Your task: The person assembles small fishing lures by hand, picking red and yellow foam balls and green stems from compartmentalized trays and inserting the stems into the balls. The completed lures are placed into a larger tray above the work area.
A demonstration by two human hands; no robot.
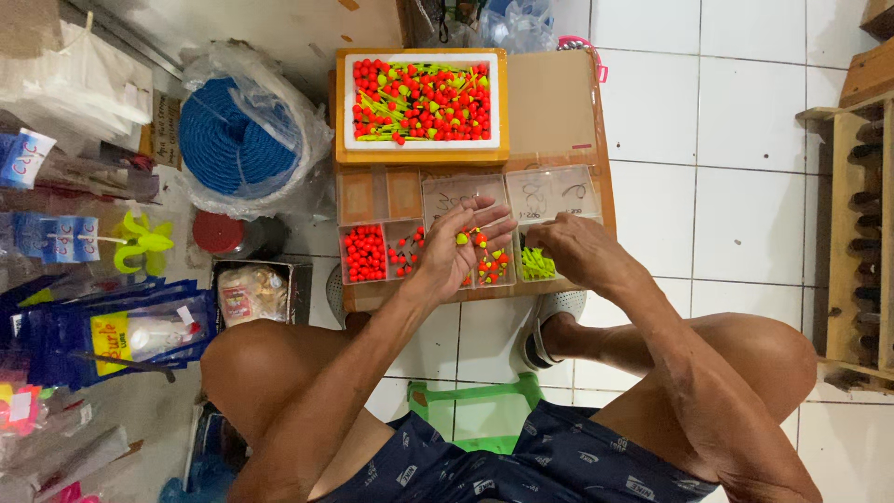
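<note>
Red and yellow-green floats [421, 101] fill a white foam tray [350, 102] at the far end of a low cardboard surface [551, 102], seen from above. Nearer the person stand clear plastic boxes: the left box [380, 250] holds red beads in one cell and a sparser mix beside it; the middle box [466, 191], lid raised, holds assembled floats; the right box [551, 194] holds yellow-green stems [535, 265].

Left hand [458, 247]: palm up over the middle box, fingers spread and slightly curled. Several small floats [470, 238] lie loose in the cupped palm and on the finger bases, not pinched. More floats lie in the cell under the fingertips.

Right hand [579, 250]: knuckles up at the near edge of the right box, fingers bent together and pointing down toward the stems. The fingertips are hidden by the hand itself, so whether they grip a stem cannot be told. The two hands are near each other, not touching.

Surroundings: a coil of blue rope [233, 140] in a plastic bag lies left of the tray; packaged goods [121, 331] lie on the floor further left; a wooden rack [861, 242] stands at the right on white tiles.
</note>
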